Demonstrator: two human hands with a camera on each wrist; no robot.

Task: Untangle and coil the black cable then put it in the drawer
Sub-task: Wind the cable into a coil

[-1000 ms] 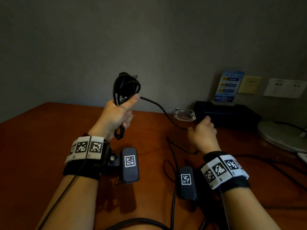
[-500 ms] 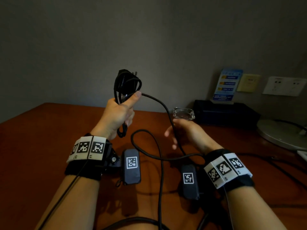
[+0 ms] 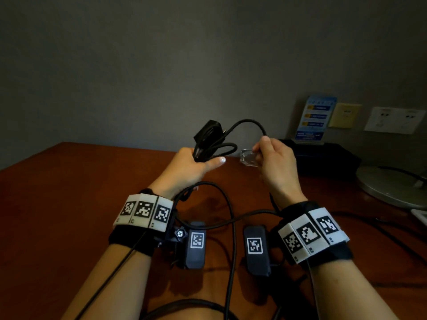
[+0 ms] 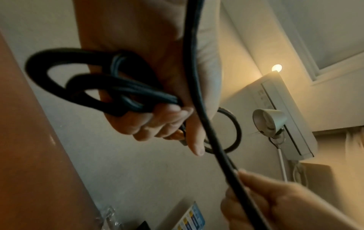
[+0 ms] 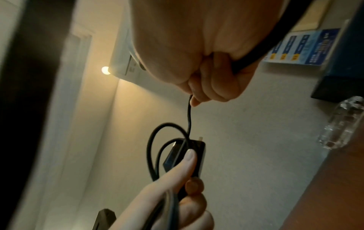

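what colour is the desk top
Reddish-brown wood, the desk top shows best in the head view.

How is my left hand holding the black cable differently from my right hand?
The left hand grips a bundle of coiled loops of the black cable along with its plug; the right hand pinches just one free strand. The left hand sits lower, the right slightly higher and farther right. Both are raised above the table, curled on the same cable.

Left hand (image 3: 187, 167): raised at 11 o'clock, fingers (image 4: 149, 123) curled round a bundle of cable (image 3: 215, 148) loops, thumb extended. Right hand (image 3: 276, 162): raised at 1 o'clock, fingers pinching one cable strand. Both forearms extended forward.
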